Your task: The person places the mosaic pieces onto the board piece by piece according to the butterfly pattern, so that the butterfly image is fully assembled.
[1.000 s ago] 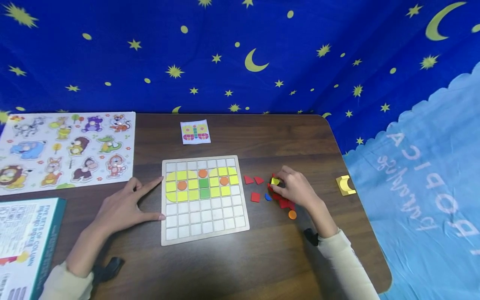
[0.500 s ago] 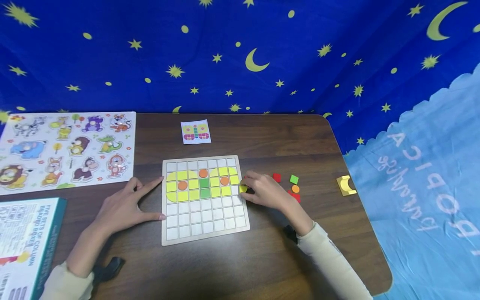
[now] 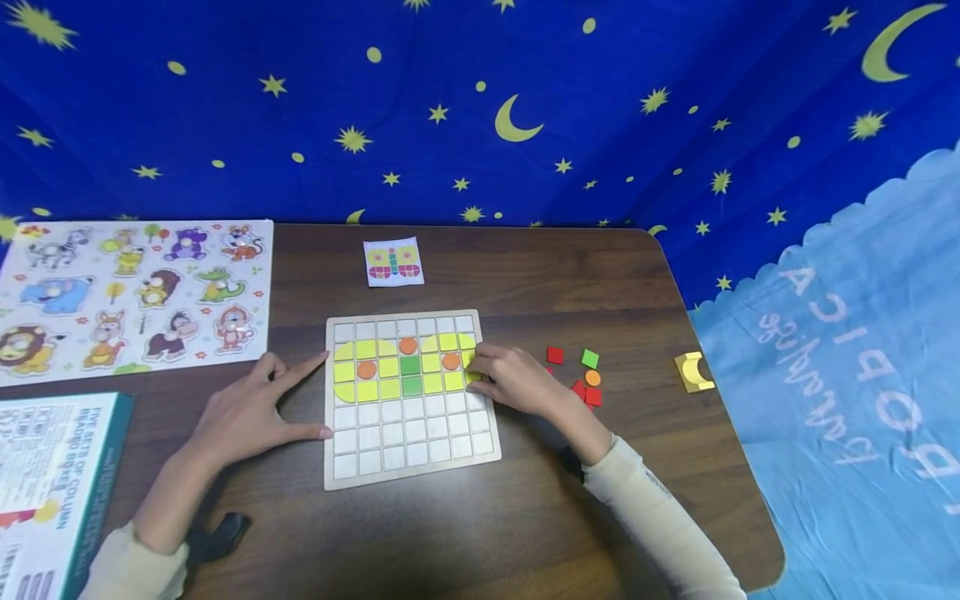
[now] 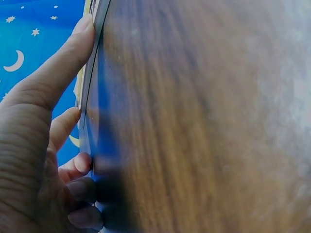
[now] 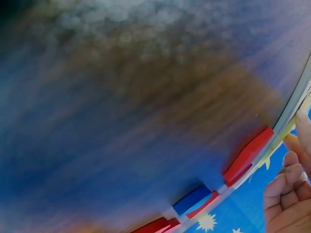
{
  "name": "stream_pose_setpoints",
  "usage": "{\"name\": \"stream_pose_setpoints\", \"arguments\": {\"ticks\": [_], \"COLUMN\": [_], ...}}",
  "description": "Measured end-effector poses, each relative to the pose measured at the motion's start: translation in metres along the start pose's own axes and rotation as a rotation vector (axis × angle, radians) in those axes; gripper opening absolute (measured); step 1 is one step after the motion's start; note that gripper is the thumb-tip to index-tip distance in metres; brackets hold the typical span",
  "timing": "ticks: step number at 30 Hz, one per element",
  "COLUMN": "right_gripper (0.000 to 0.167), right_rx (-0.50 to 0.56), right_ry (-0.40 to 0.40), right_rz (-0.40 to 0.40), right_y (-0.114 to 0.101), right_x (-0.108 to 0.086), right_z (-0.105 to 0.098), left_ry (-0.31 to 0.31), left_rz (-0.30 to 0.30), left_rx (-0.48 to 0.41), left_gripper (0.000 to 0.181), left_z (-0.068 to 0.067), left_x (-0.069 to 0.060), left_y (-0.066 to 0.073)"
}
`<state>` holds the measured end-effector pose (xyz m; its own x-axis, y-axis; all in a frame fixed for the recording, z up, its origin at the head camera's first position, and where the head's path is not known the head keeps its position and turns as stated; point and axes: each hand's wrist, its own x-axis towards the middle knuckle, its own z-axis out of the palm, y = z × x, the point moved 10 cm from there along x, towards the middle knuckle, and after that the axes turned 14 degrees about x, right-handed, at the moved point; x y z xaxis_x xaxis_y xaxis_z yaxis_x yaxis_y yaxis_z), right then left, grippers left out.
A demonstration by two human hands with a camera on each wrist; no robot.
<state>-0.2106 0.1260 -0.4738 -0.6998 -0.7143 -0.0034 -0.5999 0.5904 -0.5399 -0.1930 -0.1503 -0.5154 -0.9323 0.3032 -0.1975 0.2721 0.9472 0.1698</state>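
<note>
A square board with a grid of cells lies mid-table, its upper rows partly filled with yellow, orange and green tiles. My left hand spreads thumb and index finger, and both tips touch the board's left edge. Seen from the left wrist, the thumb lies along the board's thin side. At the right edge my right hand pinches a yellow tile with a rounded corner over a cell of the third row. Its fingers partly cover that tile. The right wrist view shows the hand at the board's edge.
Red tiles, a green square and an orange disc lie right of the board; a blue tile shows in the right wrist view. A butterfly picture card, an animal puzzle, a box and a yellow arch block lie around.
My right hand has moved left from the loose tiles to the board's right edge, bringing the yellow tile over a cell. The left hand keeps its place on the board's edge.
</note>
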Motion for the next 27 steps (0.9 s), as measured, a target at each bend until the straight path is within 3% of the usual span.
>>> {"name": "stream_pose_setpoints", "arguments": {"ticks": [7,16,27], "right_gripper": [0.018,0.028,0.022], "right_rx": [0.017,0.011,-0.015], "right_ry": [0.000,-0.014,0.123], "right_rz": [0.034,0.095,0.073], "right_y": [0.000,0.003,0.016], "right_x": [0.000,-0.006,-0.036], "right_z": [0.000,-0.001,-0.037], "left_ry": [0.005,0.004,-0.013], "left_rz": [0.010,0.019,-0.002], "left_rx": [0.001,-0.004,-0.001], "left_gripper": [0.111,0.110,0.111], "left_z": [0.000,0.000,0.000], "left_x": [0.000,0.001,0.000], "left_y": [0.002,0.004,0.001]}}
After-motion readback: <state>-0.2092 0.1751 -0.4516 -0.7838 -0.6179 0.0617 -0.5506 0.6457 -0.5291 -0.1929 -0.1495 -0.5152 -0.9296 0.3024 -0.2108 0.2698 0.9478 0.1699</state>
